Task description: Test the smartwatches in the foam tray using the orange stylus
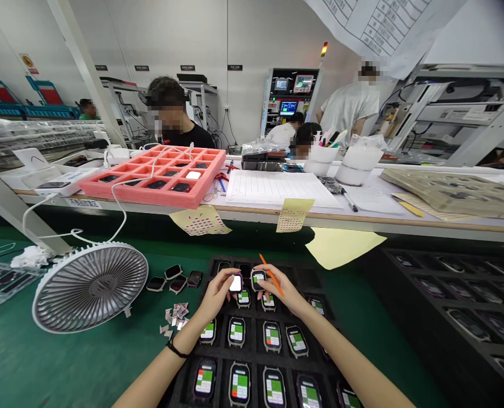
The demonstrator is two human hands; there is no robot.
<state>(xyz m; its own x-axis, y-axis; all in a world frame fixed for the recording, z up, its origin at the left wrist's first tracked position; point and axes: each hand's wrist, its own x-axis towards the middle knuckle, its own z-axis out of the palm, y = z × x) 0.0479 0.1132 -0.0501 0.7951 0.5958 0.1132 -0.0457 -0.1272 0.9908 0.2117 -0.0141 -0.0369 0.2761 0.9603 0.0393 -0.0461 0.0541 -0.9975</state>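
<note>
The small rounded-square smartwatch body with a dark casing and a plain white lit screen (235, 283) sits face up. The fingers of the left hand (217, 293) pinch it at its edges, over the far rows of the black foam tray with moulded pockets (307, 273). Just beside it on the right is a second smartwatch body of the same shape with a white-and-green lit screen (257, 278), also face up. The right hand (285, 293) touches it, though it is hard to tell whether it is lifted or resting in its pocket. The slim orange stick (271, 275), perhaps a pen, lies slanted across that hand's fingers, its far end pointing up and to the left.
</note>
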